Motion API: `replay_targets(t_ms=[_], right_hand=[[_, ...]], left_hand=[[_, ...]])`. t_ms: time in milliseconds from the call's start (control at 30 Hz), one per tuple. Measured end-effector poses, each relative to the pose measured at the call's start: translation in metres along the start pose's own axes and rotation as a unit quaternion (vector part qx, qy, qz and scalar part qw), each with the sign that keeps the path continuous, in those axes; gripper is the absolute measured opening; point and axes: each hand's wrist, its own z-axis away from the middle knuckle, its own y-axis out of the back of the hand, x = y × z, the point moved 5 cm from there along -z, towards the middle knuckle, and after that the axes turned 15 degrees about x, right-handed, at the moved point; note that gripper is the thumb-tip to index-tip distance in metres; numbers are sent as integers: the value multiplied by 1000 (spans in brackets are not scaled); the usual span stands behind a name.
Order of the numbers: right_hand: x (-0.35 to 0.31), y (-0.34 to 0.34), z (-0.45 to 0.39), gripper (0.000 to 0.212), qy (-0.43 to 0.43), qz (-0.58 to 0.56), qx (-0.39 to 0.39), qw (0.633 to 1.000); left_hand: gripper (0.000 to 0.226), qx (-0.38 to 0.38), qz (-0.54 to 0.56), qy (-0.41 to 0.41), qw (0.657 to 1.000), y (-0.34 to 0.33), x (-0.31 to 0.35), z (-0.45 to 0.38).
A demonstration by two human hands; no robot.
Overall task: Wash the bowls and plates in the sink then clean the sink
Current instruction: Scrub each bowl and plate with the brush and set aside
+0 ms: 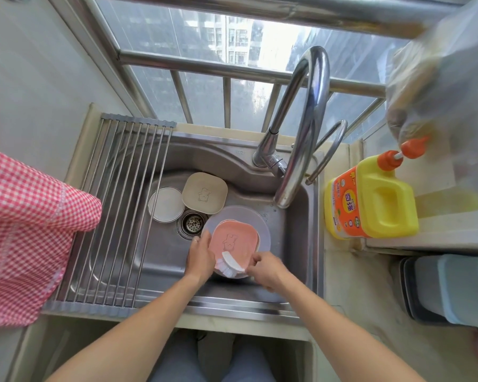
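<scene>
A: We're over the steel sink now; our left hand curls round the near-left edge of the pink plate, steadying it; our right hand pinches the handle of the white brush, bristles down on the plate's near rim.

B: And that pink plate sits on a larger translucent round plate, right of the drain; we judge this the scrub of dish 1, with plenty left.

A: Best done, we'd say, with short circles from rim to centre, left hand holding the plate firm so it doesn't skate on the smooth plate beneath; wet plastic looks slippery.

B: Shapes now; the pink one is a rounded square, matte, with a small cartoon outline; its beige twin lies at the back, overlapping a white round plate.

A: 2 more waiting, then; the faucet arches glossy above, no water showing; the yellow detergent bottle stands on the right ledge, a ribbed metal rack spans the left.
</scene>
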Motion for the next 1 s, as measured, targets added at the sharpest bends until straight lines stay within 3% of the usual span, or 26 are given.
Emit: replay_targets(t_ms=[100,200,267,333,400,467,567,633,733,900,1000], right_hand=[[0,20,0,14,83,165,85,979],[-19,25,2,28,180,319,147,919],[-32,23,1,36,240,378,190,874],[-36,19,-2,40,261,393,213,855],[-33,13,-4,46,248,374,213,868],[-26,6,-3,46,209,301,207,907],[-14,-4,-2,17,165,139,194,957],[-10,-14,3,7,167,103,139,971],[-2,-16,7,7,191,144,105,965],[6,12,-8,14,187,228,201,934],[-7,6,-14,26,161,191,229,941]], left_hand=[[24,-12,-14,-26,1000,0,0,-4],[25,-33,-24,-41,998,-1,2,-6],[29,-46,-22,-39,998,0,0,-10],[30,-52,-25,-36,998,-1,-5,-13],[28,-53,-27,-25,998,-2,-10,-15],[28,-52,-27,-16,998,-3,-13,-17],[28,-56,-25,-15,998,-5,-13,-17],[28,-55,-21,-21,998,-5,-9,-18],[31,-53,-24,-25,998,-2,-8,-23],[31,-81,-38,-24,996,-2,-10,-25],[30,-87,-48,-10,995,-6,-11,-18]])
